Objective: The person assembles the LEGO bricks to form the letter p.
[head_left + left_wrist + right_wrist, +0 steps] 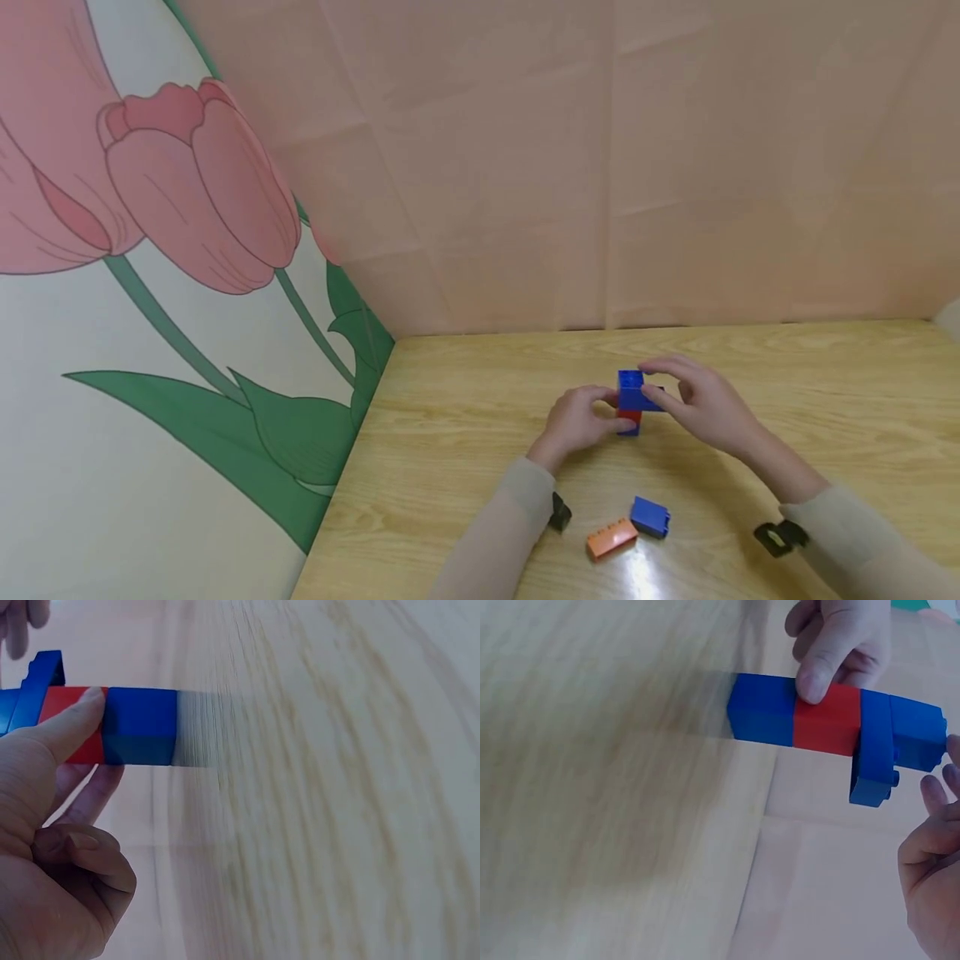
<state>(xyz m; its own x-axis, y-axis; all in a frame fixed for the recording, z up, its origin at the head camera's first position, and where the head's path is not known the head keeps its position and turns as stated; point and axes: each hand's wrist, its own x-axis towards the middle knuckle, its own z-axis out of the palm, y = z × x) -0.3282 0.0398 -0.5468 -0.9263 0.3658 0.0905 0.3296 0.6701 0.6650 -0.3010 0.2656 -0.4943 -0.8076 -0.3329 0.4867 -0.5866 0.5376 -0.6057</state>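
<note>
A small tower of toy building bricks stands on the wooden table. Its bottom is a blue brick, with a red brick above it. Over these lies a longer blue brick that juts out to the right, and a blue top brick caps the tower. My left hand pinches the red brick between thumb and fingers, steadying the lower part. Around the tower's top is my right hand, its fingertips right at the top brick's studs and its thumb beside the jutting brick.
Nearer to me on the table lie an orange brick and a loose blue brick, close together between my forearms. A pinkish cloth backdrop rises behind the table. At the left stands a tulip-printed panel.
</note>
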